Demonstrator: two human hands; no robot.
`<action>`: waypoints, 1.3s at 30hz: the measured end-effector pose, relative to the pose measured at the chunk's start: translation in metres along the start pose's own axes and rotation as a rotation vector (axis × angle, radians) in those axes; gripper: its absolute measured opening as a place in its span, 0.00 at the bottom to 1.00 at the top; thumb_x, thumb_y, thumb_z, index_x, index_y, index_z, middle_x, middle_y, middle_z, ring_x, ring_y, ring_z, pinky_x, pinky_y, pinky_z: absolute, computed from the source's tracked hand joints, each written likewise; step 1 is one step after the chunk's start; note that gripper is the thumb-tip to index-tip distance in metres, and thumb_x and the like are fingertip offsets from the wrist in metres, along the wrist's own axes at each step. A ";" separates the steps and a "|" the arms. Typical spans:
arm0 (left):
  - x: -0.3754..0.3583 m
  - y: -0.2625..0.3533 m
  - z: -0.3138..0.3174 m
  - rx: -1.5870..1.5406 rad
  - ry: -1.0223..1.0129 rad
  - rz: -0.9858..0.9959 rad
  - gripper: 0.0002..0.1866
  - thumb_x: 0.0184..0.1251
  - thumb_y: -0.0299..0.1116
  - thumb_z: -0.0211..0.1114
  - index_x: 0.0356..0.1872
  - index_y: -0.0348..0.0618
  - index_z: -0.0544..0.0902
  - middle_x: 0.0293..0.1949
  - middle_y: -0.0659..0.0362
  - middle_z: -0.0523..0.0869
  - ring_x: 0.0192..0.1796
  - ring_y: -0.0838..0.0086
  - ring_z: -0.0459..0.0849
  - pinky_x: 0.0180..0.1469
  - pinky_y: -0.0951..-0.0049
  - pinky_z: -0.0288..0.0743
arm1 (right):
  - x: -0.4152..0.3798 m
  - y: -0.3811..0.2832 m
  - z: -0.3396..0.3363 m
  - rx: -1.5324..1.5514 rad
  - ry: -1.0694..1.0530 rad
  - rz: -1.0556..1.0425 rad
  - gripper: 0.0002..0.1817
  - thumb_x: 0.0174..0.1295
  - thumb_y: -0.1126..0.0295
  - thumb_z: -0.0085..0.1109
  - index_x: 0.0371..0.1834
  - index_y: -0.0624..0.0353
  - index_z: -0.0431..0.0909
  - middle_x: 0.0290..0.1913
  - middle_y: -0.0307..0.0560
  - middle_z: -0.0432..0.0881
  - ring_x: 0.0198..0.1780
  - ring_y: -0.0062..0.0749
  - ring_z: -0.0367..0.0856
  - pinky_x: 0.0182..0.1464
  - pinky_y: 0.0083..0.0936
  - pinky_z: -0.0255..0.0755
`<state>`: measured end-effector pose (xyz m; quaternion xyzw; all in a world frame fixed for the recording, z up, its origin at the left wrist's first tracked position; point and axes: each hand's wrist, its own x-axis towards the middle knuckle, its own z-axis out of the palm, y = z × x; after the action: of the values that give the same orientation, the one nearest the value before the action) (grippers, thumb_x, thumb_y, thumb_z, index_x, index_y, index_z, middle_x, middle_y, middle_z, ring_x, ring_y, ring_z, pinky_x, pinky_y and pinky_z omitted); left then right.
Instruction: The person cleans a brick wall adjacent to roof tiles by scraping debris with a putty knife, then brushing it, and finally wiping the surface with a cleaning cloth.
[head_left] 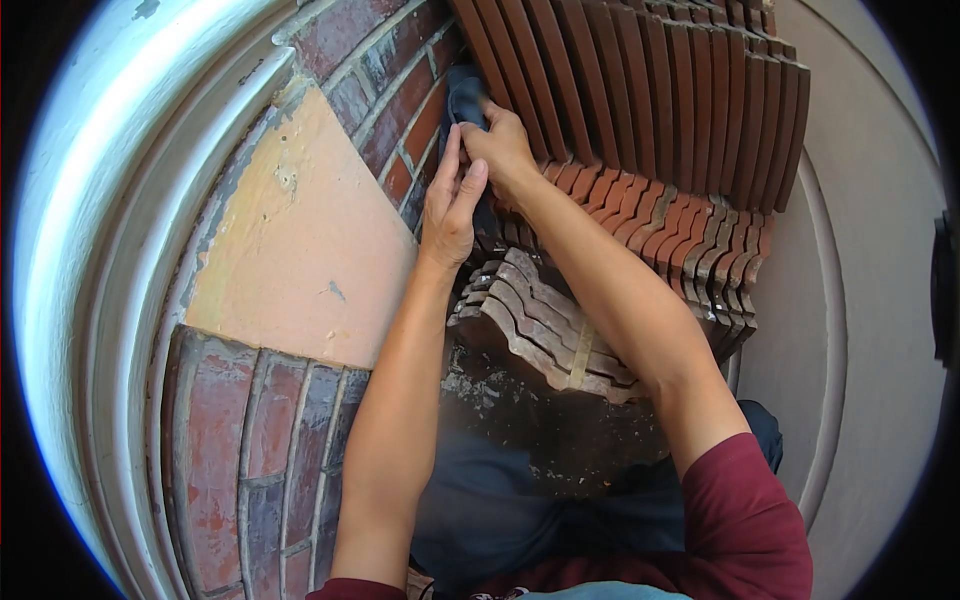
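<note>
Dark grey roll [466, 93] at fingertips, beside brick wall [370, 85]; right hand [505, 152] apparently closed on it, left hand [450, 208] just below, its hold unclear. Hard tug could jar upright brown tiles [640, 95] right of grip, perhaps toppling them; tight gap could scrape knuckles. Below grip, orange tiles [645, 213] and greyish tiles [530, 335] crowd access.
</note>
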<state>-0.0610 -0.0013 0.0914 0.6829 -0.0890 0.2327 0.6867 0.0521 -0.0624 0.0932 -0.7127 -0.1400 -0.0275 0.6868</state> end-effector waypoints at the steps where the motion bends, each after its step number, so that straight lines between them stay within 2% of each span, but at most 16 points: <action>1: 0.000 0.001 0.002 -0.074 0.008 -0.007 0.39 0.76 0.44 0.59 0.75 0.26 0.54 0.66 0.45 0.73 0.65 0.69 0.73 0.69 0.75 0.61 | 0.000 -0.005 0.000 -0.025 0.036 0.023 0.24 0.53 0.67 0.59 0.53 0.70 0.80 0.44 0.66 0.85 0.51 0.52 0.86 0.56 0.36 0.74; 7: 0.004 -0.003 0.008 -0.102 0.044 0.011 0.41 0.74 0.41 0.63 0.75 0.25 0.52 0.62 0.47 0.76 0.56 0.75 0.79 0.60 0.81 0.69 | 0.001 -0.024 0.000 -0.171 0.036 0.020 0.22 0.53 0.69 0.57 0.51 0.68 0.81 0.46 0.68 0.85 0.53 0.58 0.84 0.55 0.38 0.75; 10: 0.003 -0.002 0.009 0.019 0.010 0.041 0.40 0.76 0.42 0.60 0.75 0.24 0.52 0.72 0.46 0.67 0.71 0.69 0.68 0.72 0.74 0.59 | -0.006 -0.038 -0.010 -0.025 -0.082 0.126 0.21 0.52 0.70 0.58 0.48 0.69 0.82 0.48 0.71 0.83 0.56 0.60 0.82 0.57 0.39 0.75; 13: 0.012 0.000 0.009 0.113 0.091 0.150 0.38 0.78 0.42 0.58 0.75 0.24 0.54 0.72 0.47 0.67 0.72 0.70 0.67 0.73 0.74 0.57 | 0.006 -0.037 0.002 -0.208 0.024 0.036 0.20 0.51 0.70 0.60 0.44 0.73 0.82 0.46 0.72 0.84 0.55 0.61 0.82 0.57 0.39 0.76; 14: 0.012 0.002 0.011 -0.091 0.084 0.088 0.36 0.79 0.42 0.57 0.75 0.26 0.55 0.72 0.48 0.67 0.72 0.71 0.67 0.74 0.73 0.57 | 0.012 -0.038 0.007 -0.204 0.046 0.074 0.19 0.50 0.70 0.61 0.41 0.77 0.81 0.45 0.75 0.83 0.54 0.60 0.83 0.58 0.39 0.76; 17: 0.015 0.005 0.010 -0.275 0.111 -0.006 0.33 0.80 0.41 0.54 0.75 0.28 0.58 0.72 0.49 0.68 0.72 0.70 0.67 0.74 0.71 0.58 | 0.005 -0.066 0.013 -0.293 0.072 0.135 0.18 0.50 0.70 0.61 0.39 0.78 0.81 0.46 0.77 0.82 0.54 0.61 0.83 0.58 0.38 0.76; 20: 0.005 0.012 0.013 -0.297 0.112 0.053 0.32 0.81 0.40 0.52 0.75 0.28 0.58 0.71 0.50 0.69 0.72 0.69 0.68 0.73 0.70 0.59 | 0.000 -0.059 0.014 -0.294 0.057 0.084 0.17 0.51 0.70 0.61 0.38 0.77 0.82 0.48 0.77 0.81 0.56 0.60 0.82 0.59 0.38 0.76; 21: 0.010 0.006 0.012 -0.113 0.131 0.192 0.31 0.81 0.39 0.51 0.75 0.28 0.58 0.71 0.50 0.69 0.71 0.69 0.69 0.73 0.70 0.61 | -0.001 -0.061 0.013 -0.293 0.049 0.060 0.17 0.51 0.70 0.61 0.37 0.76 0.82 0.48 0.76 0.82 0.56 0.60 0.82 0.58 0.38 0.76; 22: 0.011 0.000 0.012 -0.068 0.145 0.210 0.31 0.81 0.40 0.51 0.75 0.28 0.58 0.71 0.50 0.68 0.70 0.69 0.70 0.72 0.70 0.61 | 0.002 -0.065 0.009 -0.290 0.004 0.138 0.17 0.51 0.71 0.61 0.38 0.76 0.82 0.48 0.76 0.82 0.56 0.59 0.82 0.59 0.37 0.76; 24: 0.014 0.000 0.018 -0.118 0.147 0.181 0.31 0.81 0.40 0.51 0.75 0.29 0.58 0.71 0.50 0.68 0.70 0.70 0.70 0.72 0.70 0.61 | 0.007 -0.073 0.009 -0.316 0.020 0.148 0.17 0.51 0.71 0.61 0.39 0.76 0.82 0.48 0.76 0.82 0.56 0.60 0.82 0.60 0.37 0.76; 26: 0.014 0.013 0.021 -0.301 0.126 0.076 0.31 0.81 0.40 0.50 0.75 0.29 0.58 0.71 0.50 0.68 0.70 0.69 0.70 0.72 0.70 0.61 | 0.010 -0.075 0.013 -0.340 0.040 0.174 0.17 0.51 0.71 0.61 0.40 0.76 0.82 0.48 0.75 0.82 0.56 0.60 0.82 0.60 0.37 0.75; 30: 0.006 0.008 0.014 -0.316 0.134 0.046 0.32 0.81 0.41 0.51 0.76 0.31 0.57 0.71 0.51 0.68 0.71 0.69 0.69 0.72 0.69 0.61 | 0.005 -0.074 0.017 -0.398 0.034 0.141 0.18 0.51 0.69 0.62 0.40 0.75 0.83 0.49 0.74 0.83 0.56 0.60 0.82 0.60 0.38 0.75; 31: 0.011 0.005 0.011 -0.153 0.148 0.170 0.32 0.81 0.41 0.51 0.76 0.31 0.56 0.71 0.51 0.68 0.71 0.69 0.68 0.72 0.69 0.61 | 0.003 -0.075 0.014 -0.403 0.022 0.129 0.18 0.52 0.69 0.63 0.41 0.75 0.83 0.49 0.74 0.83 0.56 0.60 0.82 0.60 0.38 0.75; 33: 0.005 0.012 0.022 -0.320 0.179 0.083 0.32 0.81 0.41 0.50 0.76 0.32 0.56 0.71 0.51 0.68 0.70 0.70 0.69 0.72 0.68 0.62 | 0.003 -0.078 0.015 -0.422 0.005 0.138 0.19 0.52 0.68 0.63 0.41 0.75 0.83 0.49 0.73 0.83 0.56 0.59 0.82 0.60 0.38 0.75; 39: 0.010 0.015 0.015 -0.392 0.102 0.031 0.31 0.81 0.40 0.50 0.76 0.34 0.57 0.70 0.52 0.69 0.69 0.70 0.71 0.70 0.68 0.63 | 0.008 -0.086 0.018 -0.507 -0.031 0.197 0.20 0.55 0.66 0.63 0.44 0.73 0.84 0.52 0.71 0.83 0.58 0.58 0.82 0.61 0.38 0.75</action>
<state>-0.0556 -0.0145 0.1099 0.5222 -0.1079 0.2558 0.8064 0.0361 -0.0414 0.1774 -0.8723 -0.0693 0.0162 0.4838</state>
